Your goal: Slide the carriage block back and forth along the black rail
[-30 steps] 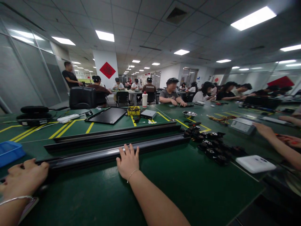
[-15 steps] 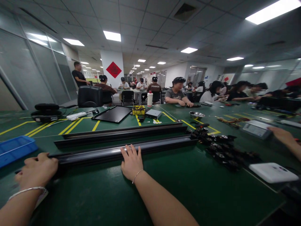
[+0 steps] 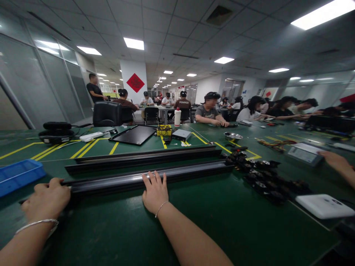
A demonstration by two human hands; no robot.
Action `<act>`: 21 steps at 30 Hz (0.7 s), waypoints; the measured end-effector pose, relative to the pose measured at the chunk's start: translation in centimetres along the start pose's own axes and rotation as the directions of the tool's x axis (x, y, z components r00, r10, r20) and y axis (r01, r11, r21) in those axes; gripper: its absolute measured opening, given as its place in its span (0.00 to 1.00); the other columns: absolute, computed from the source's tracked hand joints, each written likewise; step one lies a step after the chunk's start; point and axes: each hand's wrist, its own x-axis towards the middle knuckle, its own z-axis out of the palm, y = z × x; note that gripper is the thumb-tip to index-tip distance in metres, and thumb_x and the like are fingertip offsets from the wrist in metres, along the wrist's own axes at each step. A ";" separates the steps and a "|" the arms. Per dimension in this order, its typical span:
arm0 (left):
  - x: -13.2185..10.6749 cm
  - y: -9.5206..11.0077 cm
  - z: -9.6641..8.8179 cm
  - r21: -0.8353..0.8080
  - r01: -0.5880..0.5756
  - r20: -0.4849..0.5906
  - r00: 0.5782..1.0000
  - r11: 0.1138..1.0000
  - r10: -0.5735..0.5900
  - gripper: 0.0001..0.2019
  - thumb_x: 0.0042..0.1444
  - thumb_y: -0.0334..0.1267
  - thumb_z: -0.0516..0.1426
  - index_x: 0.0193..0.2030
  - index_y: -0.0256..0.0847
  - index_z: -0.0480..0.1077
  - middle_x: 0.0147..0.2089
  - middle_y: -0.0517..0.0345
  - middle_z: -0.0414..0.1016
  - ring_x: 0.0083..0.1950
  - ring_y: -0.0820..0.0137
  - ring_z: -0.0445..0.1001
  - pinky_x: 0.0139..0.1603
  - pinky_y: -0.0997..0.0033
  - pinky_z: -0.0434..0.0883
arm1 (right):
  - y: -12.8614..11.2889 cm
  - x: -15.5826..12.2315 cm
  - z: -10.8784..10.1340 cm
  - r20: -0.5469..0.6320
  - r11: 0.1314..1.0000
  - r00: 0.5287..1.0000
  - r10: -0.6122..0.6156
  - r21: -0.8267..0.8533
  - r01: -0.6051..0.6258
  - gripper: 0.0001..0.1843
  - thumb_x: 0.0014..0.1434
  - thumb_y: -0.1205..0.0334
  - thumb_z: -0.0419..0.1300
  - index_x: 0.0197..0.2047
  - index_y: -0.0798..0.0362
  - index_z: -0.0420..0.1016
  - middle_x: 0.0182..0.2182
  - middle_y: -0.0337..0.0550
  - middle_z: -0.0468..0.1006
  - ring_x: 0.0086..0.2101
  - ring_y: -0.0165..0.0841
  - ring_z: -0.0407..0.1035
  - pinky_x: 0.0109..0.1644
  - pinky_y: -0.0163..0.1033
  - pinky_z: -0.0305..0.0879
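A long black rail [image 3: 111,183] with a shiny grey channel lies across the green table in front of me. My right hand [image 3: 155,192] rests on its near side, fingers spread over the middle of the channel. At the rail's left end, my left hand [image 3: 47,199] is closed with its fingers curled. A dark tip pokes out to the left of that hand; what the fingers hold is mostly hidden. Just behind lies a second long black rail [image 3: 144,157], roughly parallel and touched by neither hand.
A blue tray [image 3: 22,175] stands at the left. Black metal parts [image 3: 260,177] are heaped by the rail's right end. Farther right are a white phone [image 3: 323,206] and a grey metal box [image 3: 305,153] touched by another person's hand [image 3: 337,162]. A black panel [image 3: 133,135] lies behind.
My left hand has shifted very slightly at the rail's end, still closed. The right hand stays on the rail. The whole view has moved a little.
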 end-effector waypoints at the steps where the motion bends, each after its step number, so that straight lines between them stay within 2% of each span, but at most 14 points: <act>1: -0.2 0.2 -0.1 -0.007 0.006 0.016 1.000 1.000 -0.006 0.26 0.52 0.52 0.41 0.56 0.44 0.55 0.57 0.42 0.55 0.55 0.49 0.61 0.48 0.52 0.60 | 0.0 0.0 0.0 0.005 1.000 1.000 0.000 -0.004 0.000 0.30 0.56 0.57 0.46 0.62 0.42 0.48 0.62 0.38 0.52 0.60 0.40 0.41 0.61 0.56 0.28; 4: -1.1 0.8 -0.2 -0.079 0.033 0.031 0.999 0.996 -0.031 0.32 0.48 0.54 0.46 0.58 0.39 0.53 0.59 0.39 0.52 0.57 0.48 0.58 0.51 0.50 0.59 | -0.1 0.0 0.0 0.007 1.000 1.000 0.003 -0.009 -0.002 0.29 0.56 0.57 0.46 0.62 0.42 0.49 0.61 0.39 0.52 0.60 0.40 0.41 0.61 0.56 0.28; 7: -2.0 1.5 -0.1 -0.177 0.021 -0.020 0.999 0.984 -0.025 0.36 0.46 0.52 0.48 0.60 0.36 0.49 0.61 0.37 0.49 0.61 0.48 0.53 0.53 0.45 0.57 | -0.1 0.0 0.1 -0.004 1.000 1.000 0.002 -0.007 -0.002 0.29 0.56 0.57 0.46 0.62 0.43 0.49 0.61 0.39 0.53 0.60 0.40 0.41 0.61 0.56 0.27; 11: -2.6 2.2 0.3 -0.269 0.085 -0.064 0.992 0.959 -0.106 0.32 0.48 0.50 0.46 0.59 0.36 0.53 0.62 0.38 0.50 0.61 0.48 0.54 0.53 0.45 0.59 | 0.0 0.0 0.3 -0.036 1.000 0.999 -0.002 0.005 0.002 0.29 0.56 0.57 0.47 0.62 0.43 0.50 0.60 0.40 0.55 0.60 0.40 0.42 0.61 0.56 0.27; 15: -3.1 2.6 0.9 -0.323 0.074 -0.126 0.985 0.944 -0.121 0.28 0.52 0.49 0.43 0.57 0.39 0.58 0.60 0.40 0.54 0.59 0.48 0.57 0.53 0.47 0.61 | 0.0 -0.1 0.4 -0.053 1.000 0.999 -0.003 0.007 0.003 0.30 0.55 0.57 0.48 0.61 0.43 0.51 0.60 0.40 0.56 0.59 0.40 0.43 0.61 0.56 0.28; 18: -3.4 2.6 0.9 -0.326 0.070 -0.154 0.980 0.943 -0.126 0.27 0.52 0.50 0.42 0.56 0.41 0.59 0.59 0.40 0.55 0.58 0.48 0.59 0.51 0.46 0.61 | 0.1 0.0 0.5 -0.058 1.000 0.998 -0.006 0.006 0.006 0.30 0.55 0.57 0.48 0.61 0.42 0.51 0.59 0.39 0.57 0.59 0.40 0.44 0.61 0.56 0.28; 21: -3.6 2.7 0.6 -0.281 0.063 -0.130 0.986 0.958 -0.103 0.28 0.51 0.51 0.42 0.57 0.41 0.58 0.59 0.40 0.55 0.58 0.48 0.59 0.51 0.45 0.61 | 0.1 -0.1 0.5 -0.057 1.000 0.998 -0.009 -0.004 0.009 0.29 0.56 0.57 0.47 0.62 0.43 0.50 0.59 0.39 0.57 0.59 0.40 0.44 0.61 0.56 0.28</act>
